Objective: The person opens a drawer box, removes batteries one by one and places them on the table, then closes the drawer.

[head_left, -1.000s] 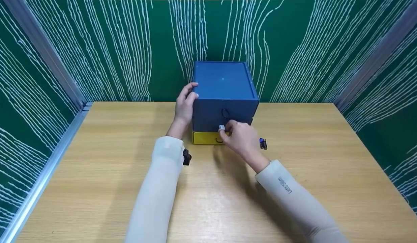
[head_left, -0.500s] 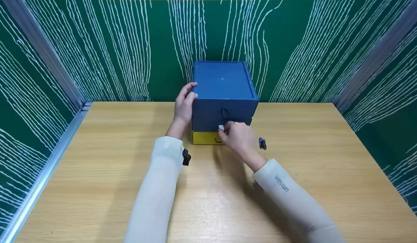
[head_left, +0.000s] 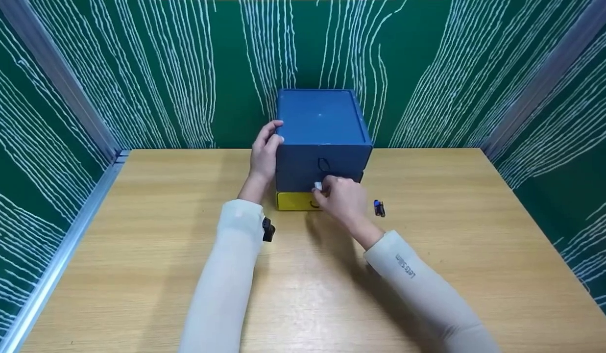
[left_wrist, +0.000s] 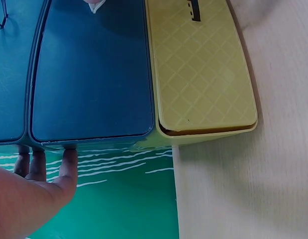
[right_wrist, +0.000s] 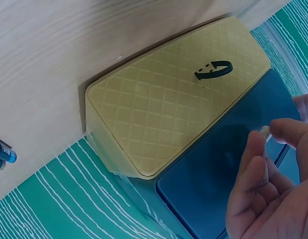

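Note:
A stacked drawer unit, with a blue top (head_left: 318,117), stands at the back of the table. The top blue drawer has a black loop pull (head_left: 324,164). Below the middle blue drawer (left_wrist: 94,74) sits a yellow drawer (right_wrist: 144,109) with a black strap pull (right_wrist: 213,70). My left hand (head_left: 264,154) lies against the unit's left side; in the left wrist view its fingertips press the blue side wall. With thumb and fingertips, my right hand (head_left: 344,198) pinches a small white tab (head_left: 318,186) at the front of the middle drawer. All drawers look closed.
Small blue and black batteries (head_left: 379,208) lie on the table right of the unit. The wooden table (head_left: 303,294) meets green walls (head_left: 234,73) with white wavy lines, framed by metal rails. A small black device (head_left: 268,229) sits at the left wrist.
The head view has shifted slightly, so everything appears a little farther left. Both hands keep their places, the left against the unit's side and the right pinching the white tab.

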Tool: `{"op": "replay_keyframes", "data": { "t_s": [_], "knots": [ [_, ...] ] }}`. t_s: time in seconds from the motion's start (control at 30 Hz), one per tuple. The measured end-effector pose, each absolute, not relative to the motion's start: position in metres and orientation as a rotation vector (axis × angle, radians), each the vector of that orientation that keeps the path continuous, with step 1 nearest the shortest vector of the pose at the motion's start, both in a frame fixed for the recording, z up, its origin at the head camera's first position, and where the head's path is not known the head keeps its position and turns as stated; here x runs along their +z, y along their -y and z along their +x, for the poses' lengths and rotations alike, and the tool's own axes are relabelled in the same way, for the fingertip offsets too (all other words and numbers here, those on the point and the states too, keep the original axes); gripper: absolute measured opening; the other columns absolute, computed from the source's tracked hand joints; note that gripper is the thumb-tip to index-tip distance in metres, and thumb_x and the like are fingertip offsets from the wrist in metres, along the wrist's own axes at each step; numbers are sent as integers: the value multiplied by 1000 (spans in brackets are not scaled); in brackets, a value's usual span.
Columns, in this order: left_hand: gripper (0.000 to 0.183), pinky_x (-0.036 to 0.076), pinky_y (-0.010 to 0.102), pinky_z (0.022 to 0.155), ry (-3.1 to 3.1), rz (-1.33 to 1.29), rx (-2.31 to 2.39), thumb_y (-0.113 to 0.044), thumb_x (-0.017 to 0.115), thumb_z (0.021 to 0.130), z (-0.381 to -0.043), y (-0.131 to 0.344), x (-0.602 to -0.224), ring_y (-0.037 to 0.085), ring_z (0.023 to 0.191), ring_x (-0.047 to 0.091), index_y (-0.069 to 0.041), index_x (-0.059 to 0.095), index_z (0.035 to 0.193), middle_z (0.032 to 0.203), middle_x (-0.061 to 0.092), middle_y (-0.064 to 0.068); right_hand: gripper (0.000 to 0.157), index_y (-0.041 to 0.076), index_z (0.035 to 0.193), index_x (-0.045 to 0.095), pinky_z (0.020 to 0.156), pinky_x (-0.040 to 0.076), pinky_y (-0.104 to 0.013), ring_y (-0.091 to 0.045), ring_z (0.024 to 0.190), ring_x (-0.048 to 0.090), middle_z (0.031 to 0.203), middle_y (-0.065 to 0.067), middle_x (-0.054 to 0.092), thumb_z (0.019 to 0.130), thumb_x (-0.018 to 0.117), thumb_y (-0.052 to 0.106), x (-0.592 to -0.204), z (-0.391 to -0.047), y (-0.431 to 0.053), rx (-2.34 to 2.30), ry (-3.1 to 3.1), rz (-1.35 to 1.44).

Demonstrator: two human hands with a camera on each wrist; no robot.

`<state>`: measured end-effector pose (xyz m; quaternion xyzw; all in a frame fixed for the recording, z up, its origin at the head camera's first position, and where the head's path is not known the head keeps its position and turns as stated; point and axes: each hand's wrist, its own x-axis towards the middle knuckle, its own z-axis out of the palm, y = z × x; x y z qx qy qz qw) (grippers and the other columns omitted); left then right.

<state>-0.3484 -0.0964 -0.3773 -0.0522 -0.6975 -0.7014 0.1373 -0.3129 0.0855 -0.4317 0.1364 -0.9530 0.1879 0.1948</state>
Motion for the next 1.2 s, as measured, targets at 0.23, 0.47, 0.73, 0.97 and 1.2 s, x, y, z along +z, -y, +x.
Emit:
{"op": "replay_keyframes", "data": {
  "t_s": [0.23, 0.47, 0.73, 0.97, 1.2],
  "knots": [
    [35, 24, 39, 102, 2023, -130, -2031, -21, 38, 86, -343, 98, -373, 12, 119, 35, -22, 49, 119, 134, 38, -7, 24, 17, 73, 62, 48, 40, -26, -13, 53, 50, 65, 4, 60, 75, 59, 41, -430, -313, -85, 542, 2677, 394],
    [37, 25, 35, 101, 2029, -132, -2018, -15, 37, 85, -331, 92, -360, 15, 118, 36, -12, 49, 120, 134, 40, 0, 22, 20, 69, 60, 45, 36, -26, -13, 52, 48, 62, 5, 56, 74, 59, 41, -434, -311, -88, 534, 2648, 397],
    [34, 26, 33, 101, 2012, -129, -2040, -18, 39, 86, -345, 95, -372, 11, 116, 37, -18, 51, 117, 131, 42, -6, 20, 20, 69, 60, 44, 35, -25, -11, 50, 48, 62, 6, 59, 72, 60, 39, -435, -305, -93, 517, 2590, 448],
    [33, 26, 34, 100, 1989, -145, -2042, -20, 40, 85, -352, 96, -378, 10, 115, 37, -22, 52, 116, 130, 41, -8, 19, 21, 73, 61, 41, 34, -23, -9, 48, 48, 64, 6, 62, 73, 60, 40, -435, -297, -95, 541, 2590, 475],
    [33, 24, 35, 102, 2021, -141, -2024, -21, 39, 86, -351, 97, -378, 9, 118, 36, -24, 51, 117, 132, 40, -9, 16, 21, 70, 61, 37, 30, -22, -5, 44, 45, 62, 6, 62, 73, 59, 37, -436, -283, -97, 507, 2541, 522]
  ]
}}
